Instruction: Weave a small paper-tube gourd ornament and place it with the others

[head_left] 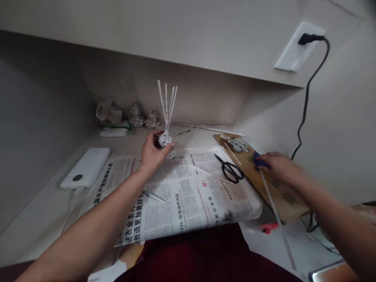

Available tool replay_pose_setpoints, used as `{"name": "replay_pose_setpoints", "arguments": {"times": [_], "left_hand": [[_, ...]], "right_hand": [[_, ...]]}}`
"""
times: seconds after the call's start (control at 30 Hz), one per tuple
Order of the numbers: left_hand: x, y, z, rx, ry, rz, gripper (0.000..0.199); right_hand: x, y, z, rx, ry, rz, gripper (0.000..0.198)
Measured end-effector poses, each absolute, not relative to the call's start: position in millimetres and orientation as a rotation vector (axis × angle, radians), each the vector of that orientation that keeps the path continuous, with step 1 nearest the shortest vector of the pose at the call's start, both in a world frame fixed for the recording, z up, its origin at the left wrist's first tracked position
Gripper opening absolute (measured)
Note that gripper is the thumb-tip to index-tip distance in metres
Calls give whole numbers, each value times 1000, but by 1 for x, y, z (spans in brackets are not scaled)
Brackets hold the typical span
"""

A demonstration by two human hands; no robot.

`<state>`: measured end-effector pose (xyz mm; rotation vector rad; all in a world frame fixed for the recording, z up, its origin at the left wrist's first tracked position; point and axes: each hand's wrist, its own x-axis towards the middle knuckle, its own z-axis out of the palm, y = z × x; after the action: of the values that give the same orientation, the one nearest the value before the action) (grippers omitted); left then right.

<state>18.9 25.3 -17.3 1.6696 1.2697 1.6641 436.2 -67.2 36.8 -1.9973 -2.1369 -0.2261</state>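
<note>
Woven-paper gourd (166, 141), knobbly with upright paper sticks, is at the far edge of newspaper (188, 203) headlined "创造更加美好"; green-printed brown cardboard (283, 210) lies right. Left hand (154, 152): grip clamped on the gourd. Right hand (279, 166): grip wrapped around a blue glue gun (260, 161). Black loop-handled scissors (225, 165) lie between.

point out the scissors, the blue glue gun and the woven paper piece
Scissors (224, 163): head view, around the pivot
Blue glue gun (260, 161): head view, on its blue body
Woven paper piece (166, 140): head view, on its upper bulge
</note>
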Motion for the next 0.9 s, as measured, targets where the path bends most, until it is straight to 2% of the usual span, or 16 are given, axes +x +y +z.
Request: {"name": "replay_pose_setpoints", "arguments": {"times": [0.07, 0.2, 0.27, 0.33, 0.37, 0.47, 0.6, 0.77, 0.9], "left_hand": [[17, 26, -17, 1694, 1276, 1673, 55], [16, 25, -16, 1748, 1287, 1684, 55], [15, 25, -16, 1780, 1276, 1695, 55], [14, 25, -16, 1808, 1269, 1695, 55], [13, 25, -16, 1818, 1272, 1692, 55], [11, 27, -15, 1820, 1288, 1697, 55], [11, 28, -14, 1780, 1280, 1733, 56], [16, 25, -15, 1781, 1260, 1681, 57], [21, 21, -18, 1806, 1229, 1644, 56]], "right_hand": [[380, -70, 36, -1854, -2354, -12, 15], [250, -85, 14, -1468, -2400, 439, 14], [197, -90, -3, -1369, -2393, 525, 26], [159, -90, -19, -1359, -2420, 419, 42], [146, -89, -24, -1364, -2442, 328, 42], [134, -81, -32, -1374, -2508, 188, 14], [172, -72, -27, -1516, -2479, 148, 8], [247, -73, -21, -1979, -2190, -31, 10], [269, -75, -25, -2072, -2112, -49, 26]]}}
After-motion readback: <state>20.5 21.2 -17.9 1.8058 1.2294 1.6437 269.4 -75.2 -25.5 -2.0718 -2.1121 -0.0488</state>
